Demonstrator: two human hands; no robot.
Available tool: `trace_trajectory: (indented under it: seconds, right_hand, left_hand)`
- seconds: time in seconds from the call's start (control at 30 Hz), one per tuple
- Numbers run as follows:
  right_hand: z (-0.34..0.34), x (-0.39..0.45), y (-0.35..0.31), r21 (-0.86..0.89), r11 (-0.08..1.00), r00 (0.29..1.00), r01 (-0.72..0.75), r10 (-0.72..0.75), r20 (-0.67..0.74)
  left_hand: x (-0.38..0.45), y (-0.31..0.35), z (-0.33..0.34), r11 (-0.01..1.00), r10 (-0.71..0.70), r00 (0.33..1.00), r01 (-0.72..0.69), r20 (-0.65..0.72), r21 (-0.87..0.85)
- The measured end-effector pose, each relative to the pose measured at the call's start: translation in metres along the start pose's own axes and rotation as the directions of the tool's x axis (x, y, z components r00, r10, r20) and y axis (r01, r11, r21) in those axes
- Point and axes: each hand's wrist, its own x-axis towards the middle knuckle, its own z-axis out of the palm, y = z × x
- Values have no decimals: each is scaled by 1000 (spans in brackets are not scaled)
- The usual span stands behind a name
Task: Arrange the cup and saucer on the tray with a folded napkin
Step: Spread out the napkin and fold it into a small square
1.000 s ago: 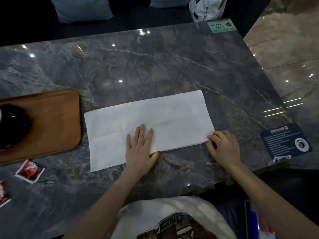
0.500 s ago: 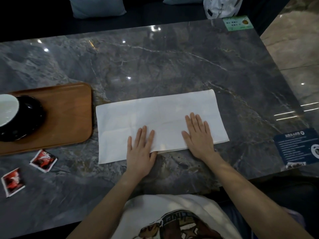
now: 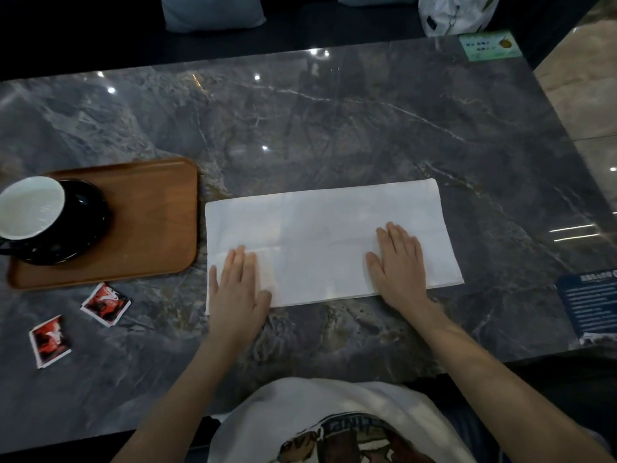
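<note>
A white napkin (image 3: 329, 235), folded into a long rectangle, lies flat on the grey marble table (image 3: 334, 128). My left hand (image 3: 237, 287) presses palm-down on its near left corner. My right hand (image 3: 399, 262) lies flat on its right part, fingers together. To the left, a wooden tray (image 3: 150, 222) carries a black saucer (image 3: 90, 225) with a cup (image 3: 31, 207), black outside and white inside, standing on it. Neither hand holds anything.
Two red and white sachets (image 3: 106, 304) (image 3: 50, 340) lie on the table in front of the tray. A dark blue card (image 3: 587, 302) sits at the right edge, a green card (image 3: 489, 45) at the far right corner. Cushions and a white bag lie beyond the table.
My left hand slid left along the napkin's near edge to its corner. My right hand went from pinching the right corner to lying flat, then slid right. The view shifted, showing more of the tray and cup.
</note>
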Motion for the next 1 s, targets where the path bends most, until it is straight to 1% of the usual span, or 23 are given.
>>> trace_trajectory:
  seconds: [0.07,0.13,0.2,0.27,0.33,0.43,0.5,0.6,0.7,0.8,0.83,0.87,0.9,0.93,0.97,1.0]
  right_hand:
    - [-2,8,-17,38,999,999,20,-18,-38]
    - [-1,17,-38,70,993,996,94,-92,-20]
    - [4,27,-57,58,985,986,163,-165,35]
    - [9,38,-70,28,978,977,207,-208,55]
    - [10,51,-73,16,978,976,208,-209,61]
    - [13,67,-63,-54,974,971,219,-212,113]
    - [15,70,-55,-72,973,972,220,-212,101]
    - [18,68,-50,-102,963,968,249,-243,67]
    - [17,67,-51,-101,965,970,244,-239,52]
    - [18,67,-50,-106,964,969,245,-240,58]
    - [18,67,-50,-108,964,969,245,-239,59]
    - [18,67,-50,-109,964,969,244,-239,59]
    - [18,67,-50,-109,964,969,244,-239,56]
    - [19,67,-50,-109,963,969,246,-241,54]
    - [19,67,-50,-109,963,969,246,-242,54]
    - [19,67,-50,-111,963,969,247,-242,54]
  left_hand:
    - [17,24,-1,997,52,999,-52,-7,-53]
    - [38,49,4,989,123,992,-120,24,-84]
    - [57,70,11,980,199,980,-198,33,-27]
    - [75,83,16,977,212,977,-213,38,24]
    - [92,84,20,984,170,984,-172,53,38]
    - [107,71,24,990,129,987,-134,91,52]
    - [109,60,23,992,91,990,-99,104,78]
    - [109,39,18,994,29,998,-35,63,99]
    - [106,14,14,993,-94,996,94,-4,73]
    - [104,-2,8,952,-304,950,307,-73,23]
    - [105,-2,6,934,-351,932,355,-90,30]
    - [106,-1,4,931,-355,930,361,-95,50]
    - [108,3,3,949,-299,950,305,-86,75]
    - [108,6,4,977,-184,981,189,-64,95]
    - [108,9,5,993,-42,999,45,-29,108]
    - [108,9,7,990,80,997,-80,10,113]
